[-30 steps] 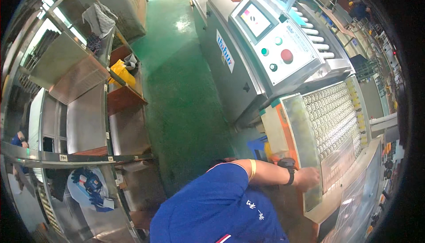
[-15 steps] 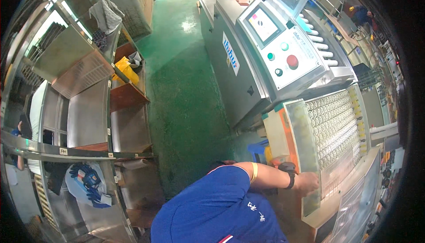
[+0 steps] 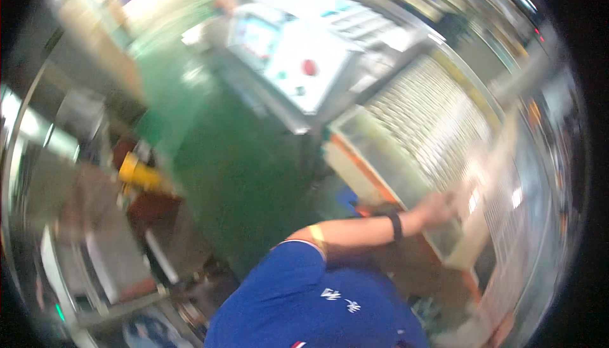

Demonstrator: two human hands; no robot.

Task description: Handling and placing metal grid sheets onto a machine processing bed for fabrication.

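Note:
My left hand (image 3: pixel 438 209), with a black band at the wrist, reaches over the near end of a roller conveyor (image 3: pixel 431 113). Its fingers are smeared by motion, beside a bright, blurred patch at the conveyor's end. A thin, see-through panel with fine slots (image 3: pixel 507 240) stands tilted to the right of that hand. At the lower edge my right hand (image 3: pixel 502 330) shows in part, its fingers closed at the panel's lower border. The rest of my right arm is out of sight.
A machine with a screen and red button on its control panel (image 3: pixel 304 56) stands ahead, joined to the conveyor. Metal shelving (image 3: pixel 101 265) lines the left, with a yellow item (image 3: pixel 143 173) on it. Green floor (image 3: pixel 209 189) runs between.
My view has swung right, blurring the picture. My left hand has moved to the conveyor's near end. The slotted panel now stands farther right and lower, and my right hand has come into view.

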